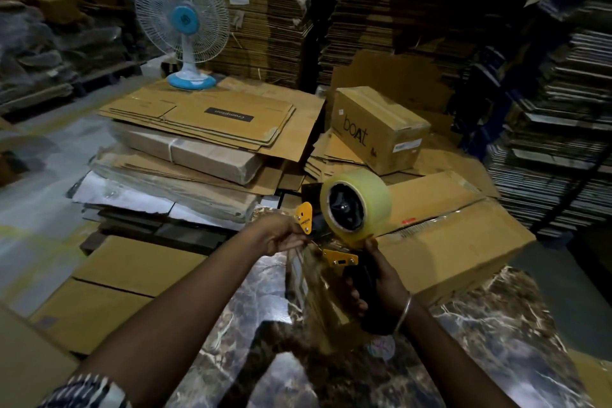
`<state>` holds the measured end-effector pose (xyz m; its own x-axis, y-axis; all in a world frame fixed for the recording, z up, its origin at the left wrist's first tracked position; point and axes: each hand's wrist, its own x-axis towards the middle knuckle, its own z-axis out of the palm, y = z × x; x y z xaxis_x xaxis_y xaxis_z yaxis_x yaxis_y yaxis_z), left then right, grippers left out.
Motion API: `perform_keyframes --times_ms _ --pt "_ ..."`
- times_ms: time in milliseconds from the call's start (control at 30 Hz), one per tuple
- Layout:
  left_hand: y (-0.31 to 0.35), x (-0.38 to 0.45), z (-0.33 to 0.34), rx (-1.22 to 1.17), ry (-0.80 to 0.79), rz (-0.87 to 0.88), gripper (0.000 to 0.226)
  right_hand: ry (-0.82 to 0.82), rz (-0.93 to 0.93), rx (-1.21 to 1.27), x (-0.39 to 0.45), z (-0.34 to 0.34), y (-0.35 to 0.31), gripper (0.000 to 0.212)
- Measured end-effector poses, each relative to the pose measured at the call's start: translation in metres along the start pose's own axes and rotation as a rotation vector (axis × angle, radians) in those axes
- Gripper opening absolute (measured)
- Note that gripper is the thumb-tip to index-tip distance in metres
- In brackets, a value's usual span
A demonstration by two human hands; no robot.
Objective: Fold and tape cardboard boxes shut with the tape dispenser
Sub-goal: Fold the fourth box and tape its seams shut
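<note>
Head view: tape dispenser [344, 228] raised at frame centre, above the marble-patterned table [496, 334], clear roll [356, 209] uppermost, yellow side plates at its 9 and 6 o'clock. Right hand [381, 281] wrapped round the black handle, grip closed on it, bangle at the wrist. Left hand [281, 235] at 9 o'clock of the roll, fingertips pinching near the yellow guard, seemingly on the loose tape end; a streaked, amber-tinted sheet hanging below the dispenser, probably pulled tape, too blurred to say for certain.

Step in hand, by judgement: freeing or threading the tape end, not yet taping. Next move likely calls for drawing the end past the blade, then lowering the dispenser onto a box seam and pressing the end down firmly before pulling.

Nearest box [453, 242] at 3 o'clock of the dispenser, resting on the table, top flaps folded over and not fully flat, seam apparently untaped; contents hidden. Smaller box printed "boat" [377, 129] at 1 o'clock, closed and taped along the top, sitting on flattened cardboard; contents not visible. Stack of flat cartons [205, 119] at 11 o'clock, wrapped bundles beneath. Blue-and-white fan [183, 33] standing on that stack's far edge. Tall piles of flattened cardboard [265, 10] filling the background.
</note>
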<state>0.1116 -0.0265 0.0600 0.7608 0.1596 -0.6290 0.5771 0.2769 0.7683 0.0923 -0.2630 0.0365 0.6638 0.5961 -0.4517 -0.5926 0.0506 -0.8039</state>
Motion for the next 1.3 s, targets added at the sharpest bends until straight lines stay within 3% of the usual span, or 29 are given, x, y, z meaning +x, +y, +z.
perform_keyframes --times_ms 133,233,433,533,833,1133,1300 --pt "0.016 0.014 -0.001 0.228 0.111 0.159 0.03 0.12 -0.008 0.014 0.001 0.012 0.001 0.065" --pt "0.029 0.022 -0.007 0.293 0.206 0.272 0.022 0.167 -0.001 0.012 0.001 0.015 0.002 0.05" --pt "0.036 0.047 -0.004 0.473 0.318 0.388 0.028 0.195 -0.046 -0.004 -0.008 0.037 0.001 0.052" --pt "0.033 0.061 -0.009 0.615 0.433 0.442 0.02 0.218 -0.054 -0.026 -0.008 0.046 0.002 0.052" --pt "0.027 0.076 -0.025 0.55 0.342 0.417 0.034 0.301 -0.048 -0.118 -0.007 0.062 0.005 0.06" --pt "0.021 0.081 -0.027 0.504 0.295 0.392 0.029 0.357 -0.036 -0.14 0.002 0.065 0.013 0.071" --pt "0.014 0.09 -0.029 0.532 0.318 0.422 0.011 0.374 -0.043 -0.148 0.005 0.066 0.013 0.078"
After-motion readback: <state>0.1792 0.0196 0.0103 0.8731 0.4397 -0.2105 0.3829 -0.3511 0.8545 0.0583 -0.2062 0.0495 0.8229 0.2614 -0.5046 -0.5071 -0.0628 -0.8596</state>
